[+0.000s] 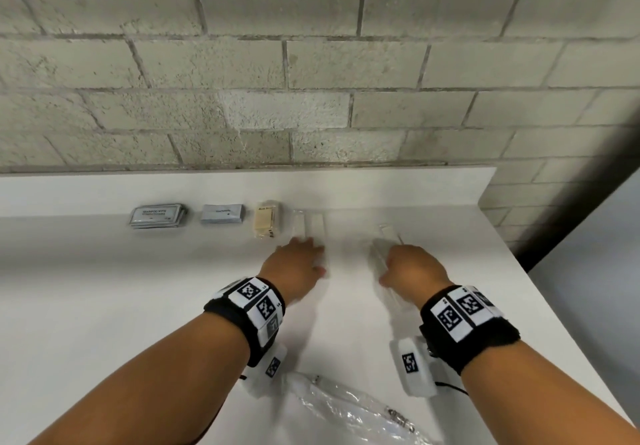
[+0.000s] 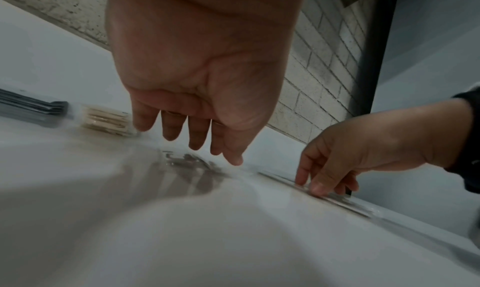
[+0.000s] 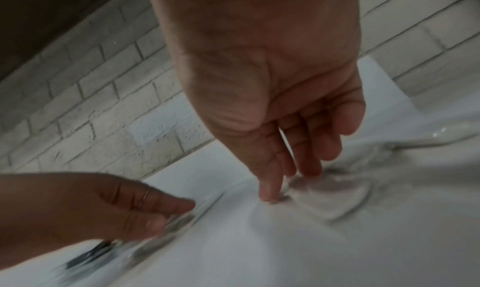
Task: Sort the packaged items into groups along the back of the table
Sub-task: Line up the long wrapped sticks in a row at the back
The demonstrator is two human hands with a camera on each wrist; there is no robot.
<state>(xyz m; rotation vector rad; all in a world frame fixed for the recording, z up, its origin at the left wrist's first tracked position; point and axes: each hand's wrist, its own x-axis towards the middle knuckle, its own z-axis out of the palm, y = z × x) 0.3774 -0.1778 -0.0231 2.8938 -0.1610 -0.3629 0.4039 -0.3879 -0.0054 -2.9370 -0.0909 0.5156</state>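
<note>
Head view shows gray packets (image 1: 157,216), a blue packet (image 1: 222,213) and a tan packet (image 1: 267,219) left of two clear wrappers (image 1: 309,225), whose long axis points at the wall (image 1: 311,63). Left hand (image 1: 294,264) rests on them, fingers straight. Right hand (image 1: 412,266) pinches another clear wrapper (image 1: 382,247), lying the same way, right of them.

1. Back row on desk (image 1: 104,271), L to R: shampoo sachet stack (image 1: 157,216), next sachet stack (image 1: 222,213), soap packets (image 1: 267,218), then clear-wrapped packs (image 1: 309,224).
2. Left hand (image 1: 298,266) just in front of those packs.
3. Right hand (image 1: 410,266) on another clear pack (image 1: 382,247), further R.
4. Plastic bag (image 1: 346,406) at front edge, btwn forearms.
5. Brick wall (image 1: 311,63) behind desk.
</note>
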